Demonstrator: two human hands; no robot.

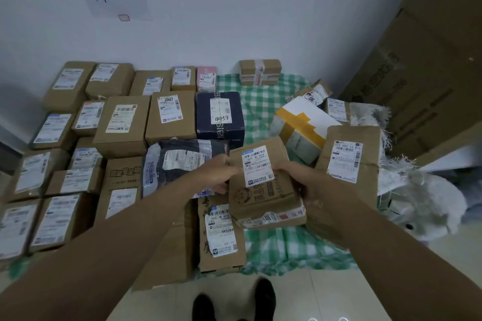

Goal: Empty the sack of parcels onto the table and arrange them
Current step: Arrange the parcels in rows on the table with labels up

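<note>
**Both hands hold one brown parcel above the checked table**

Nearest the camera, two dark shoes (234, 302) stand on pale floor tiles at the table's front edge. Both bare forearms reach forward and converge over the middle of the table. The left hand (221, 173) grips the left edge of a brown cardboard parcel with a white barcode label (260, 182), its fingers curled round that side. The right hand (300, 180) clasps the parcel's right edge in the same way. The parcel is tilted, its label facing up, and sits lifted just above a flatter brown parcel with red-and-white tape (273, 219).

Left of it lies a grey plastic mailer bag (180, 161); below it, a long brown box with a white label (221, 237). Brown cardboard parcels are packed in close rows across the table's left half. Farther back stands a dark navy box (220, 114). The green-and-white checked tablecloth (260, 101) shows bare in the middle. To the right, loose parcels lie jumbled beside a frayed white woven sack (422, 198) slumped at the table's right edge. Large brown cartons (430, 73) lean against the far wall.
</note>
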